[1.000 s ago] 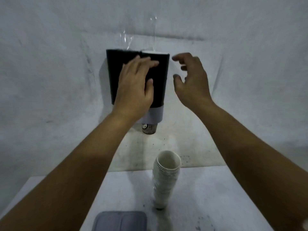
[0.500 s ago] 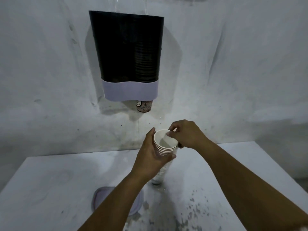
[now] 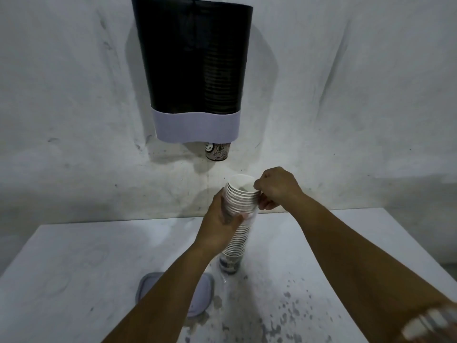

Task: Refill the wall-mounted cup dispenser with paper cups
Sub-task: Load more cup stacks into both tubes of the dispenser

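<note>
White rough wall fills the background, with a white table below it, its far edge set against the wall. I note dark speckles on the tabletop toward the near right corner.

Cup dispenser hangs on the wall above the table's far edge: dark translucent body, pale lavender band at the bottom. Through the right half of the dark body I can see the ribbed rims of stacked cups. One printed cup pokes out below the band on the right side.

Stack of paper cups stands tilted slightly, its base at or just above the tabletop near the middle; I cannot tell whether it touches. A clear sleeve seems to wrap the lower part of the stack.

My left hand is wrapped around the stack's upper middle, thumb across the front, closed on it. My right hand is at the stack's top, fingers curled and pinching the rims of the uppermost cups.

Grey-lavender lid lies flat on the table toward the near edge, partly hidden under my left forearm, just left of the stack's base.
</note>
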